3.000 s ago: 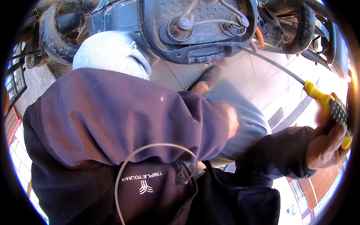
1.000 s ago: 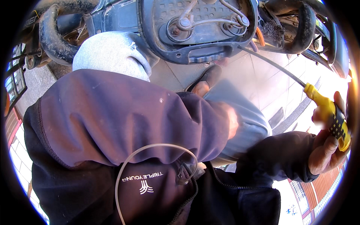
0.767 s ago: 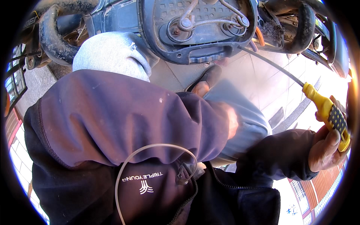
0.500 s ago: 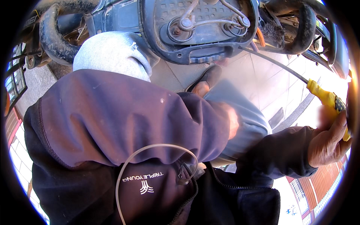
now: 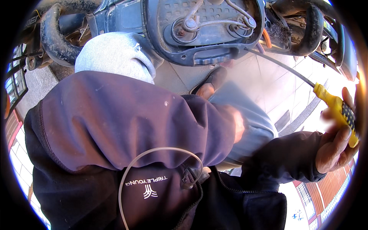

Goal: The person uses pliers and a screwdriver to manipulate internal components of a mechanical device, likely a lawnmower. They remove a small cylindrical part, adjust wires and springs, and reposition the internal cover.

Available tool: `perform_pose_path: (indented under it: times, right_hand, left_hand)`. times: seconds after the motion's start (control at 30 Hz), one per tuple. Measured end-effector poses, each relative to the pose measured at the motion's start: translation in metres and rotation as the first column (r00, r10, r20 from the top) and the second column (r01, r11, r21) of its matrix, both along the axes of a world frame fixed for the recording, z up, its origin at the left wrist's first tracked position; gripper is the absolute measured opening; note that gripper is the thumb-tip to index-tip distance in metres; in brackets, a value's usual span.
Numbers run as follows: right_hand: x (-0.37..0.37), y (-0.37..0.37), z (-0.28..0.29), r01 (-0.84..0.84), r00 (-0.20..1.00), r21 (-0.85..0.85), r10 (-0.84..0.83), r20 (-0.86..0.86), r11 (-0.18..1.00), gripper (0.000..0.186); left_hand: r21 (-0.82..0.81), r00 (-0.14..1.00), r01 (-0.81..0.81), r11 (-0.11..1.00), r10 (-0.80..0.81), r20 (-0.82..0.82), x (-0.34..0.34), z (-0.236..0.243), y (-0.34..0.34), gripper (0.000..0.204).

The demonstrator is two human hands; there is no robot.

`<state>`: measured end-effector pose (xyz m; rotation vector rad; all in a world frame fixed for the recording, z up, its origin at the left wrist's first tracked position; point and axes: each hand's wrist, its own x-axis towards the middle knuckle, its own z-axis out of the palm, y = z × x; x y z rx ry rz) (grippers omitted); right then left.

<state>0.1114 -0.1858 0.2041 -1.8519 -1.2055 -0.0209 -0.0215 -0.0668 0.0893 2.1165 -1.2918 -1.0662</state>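
My right hand [image 5: 332, 152] is at the far right, its fingers around the yellow and black handle of a long screwdriver [image 5: 334, 102]. The thumb lies along the near side of the handle, and one finger shows above it, partly blurred. From the handle the thin grey shaft runs up and left to the lower edge of a dark plastic panel [image 5: 209, 55] on a motorbike-like vehicle; the tip is hidden there. My left arm crosses the middle, and only a bit of my left hand [image 5: 238, 124] shows past the cuff, beside my trouser leg. Its fingers are hidden.
Bent metal rods [image 5: 214, 23] with round joints lie over the panel. Dirty black tube bars [image 5: 57, 38] curve at the left, more at the right. An orange hose or cable [image 5: 266, 38] hangs near the shaft. A clear thin tube [image 5: 153, 149] loops before my jacket. Pale tiles [image 5: 264, 82] lie below.
The fingers of my right hand have shifted on the handle. The thumb sits lower, a finger now shows above, and more of the handle is visible. My left arm stays put.
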Motion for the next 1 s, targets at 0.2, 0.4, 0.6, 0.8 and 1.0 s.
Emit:
perform_pose_path:
  times: [0.2, 0.4, 0.6, 0.8, 1.0]
  right_hand:
    - [-0.007, -0.002, 0.004, 0.214, 0.977, -0.091, -0.211, 0.043, 0.973, 0.047]
    - [-0.012, -0.025, 0.021, 0.609, 0.79, -0.264, -0.542, 0.286, 0.748, 0.036]
    - [-0.016, -0.02, 0.01, 0.444, 0.891, -0.043, -0.436, 0.129, 0.895, 0.034]
    - [-0.017, 0.01, 0.008, 0.03, 0.976, 0.163, 0.006, -0.216, 0.986, 0.045]
    - [-0.009, -0.041, 0.042, -0.12, 0.958, -0.273, 0.039, -0.285, 0.955, 0.042]
  left_hand:
    - [0.004, 1.0, -0.001, 1.0, 0.001, 0.0, 0.0, 0.0, 0.0, 0.035]
    - [0.003, 1.0, 0.0, 1.0, 0.0, 0.007, 0.001, 0.001, -0.001, 0.036]
    - [-0.003, 1.0, -0.002, 1.0, 0.002, 0.01, 0.001, 0.0, 0.0, 0.036]
    - [0.002, 1.0, -0.006, 1.0, 0.006, 0.015, 0.0, 0.0, -0.001, 0.036]
    - [0.0, 0.999, -0.021, 1.0, 0.021, 0.029, -0.001, 0.001, -0.002, 0.037]
